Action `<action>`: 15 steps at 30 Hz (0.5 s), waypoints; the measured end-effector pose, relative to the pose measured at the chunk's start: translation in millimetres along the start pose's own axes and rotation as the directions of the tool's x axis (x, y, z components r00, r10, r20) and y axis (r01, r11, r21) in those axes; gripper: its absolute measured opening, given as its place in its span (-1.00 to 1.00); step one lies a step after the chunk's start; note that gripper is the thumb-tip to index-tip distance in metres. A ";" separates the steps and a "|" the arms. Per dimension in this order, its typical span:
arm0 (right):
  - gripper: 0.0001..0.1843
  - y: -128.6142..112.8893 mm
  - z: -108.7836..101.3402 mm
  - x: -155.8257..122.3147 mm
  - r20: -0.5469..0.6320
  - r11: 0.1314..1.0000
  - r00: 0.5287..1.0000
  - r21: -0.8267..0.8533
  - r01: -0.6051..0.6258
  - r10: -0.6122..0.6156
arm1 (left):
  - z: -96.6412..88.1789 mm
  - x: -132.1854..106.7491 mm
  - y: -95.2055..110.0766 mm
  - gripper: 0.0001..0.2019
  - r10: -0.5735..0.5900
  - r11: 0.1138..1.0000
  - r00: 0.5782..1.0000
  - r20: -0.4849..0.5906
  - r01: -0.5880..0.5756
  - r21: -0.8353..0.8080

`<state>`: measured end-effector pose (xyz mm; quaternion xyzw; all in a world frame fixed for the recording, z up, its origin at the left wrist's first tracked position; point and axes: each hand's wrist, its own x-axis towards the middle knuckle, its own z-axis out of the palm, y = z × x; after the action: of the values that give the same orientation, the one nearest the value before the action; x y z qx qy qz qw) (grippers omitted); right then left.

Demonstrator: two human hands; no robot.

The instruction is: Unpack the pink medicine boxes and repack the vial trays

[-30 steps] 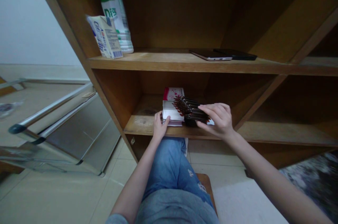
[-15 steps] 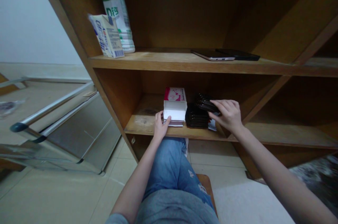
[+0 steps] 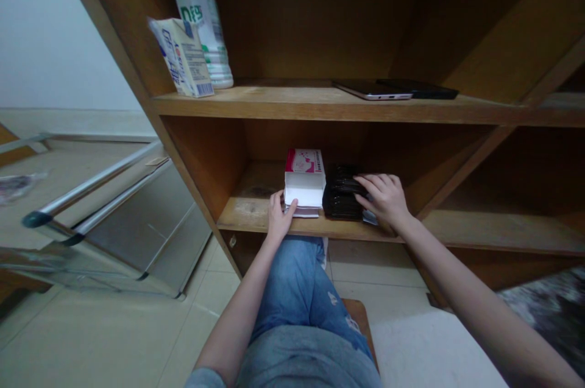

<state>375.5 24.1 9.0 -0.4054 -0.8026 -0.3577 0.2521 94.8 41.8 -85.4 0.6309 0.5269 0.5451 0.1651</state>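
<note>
While L hand [image 3: 278, 219] holds box [image 3: 304, 188], blk pkts [image 3: 340, 199] alongside, against R hand [image 3: 385, 199] (grip unclear)

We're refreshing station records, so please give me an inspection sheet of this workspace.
Surface: lower wooden shelf, marked by a pale patch.
Job's things: pink-and-white box, end open toward the person; dark packets stacked to its right.
Clutter: upper shelf bears a carton, a bottle and two flat dark objects.
Hands: left hand on the box; right hand touching the packets, grip unclear.
Cables: nothing seen.
Surroundings: metal-framed stand, tiled floor.
</note>
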 end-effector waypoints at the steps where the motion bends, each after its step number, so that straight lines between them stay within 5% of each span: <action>1: -0.68 0.0 -0.2 -0.1 0.010 1.000 1.000 0.003 0.004 -0.004 | -0.1 0.1 0.3 -0.61 0.001 1.000 1.000 -0.001 -0.001 -0.001; 15: -0.62 1.0 -1.8 -1.9 0.125 0.993 0.992 0.122 0.000 -0.016 | -0.4 -0.4 -1.1 -0.60 0.000 1.000 1.000 0.005 0.000 -0.003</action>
<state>377.6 22.3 9.2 -0.4077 -0.8388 -0.2828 0.2239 94.0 41.7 -86.3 0.6320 0.5257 0.5442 0.1673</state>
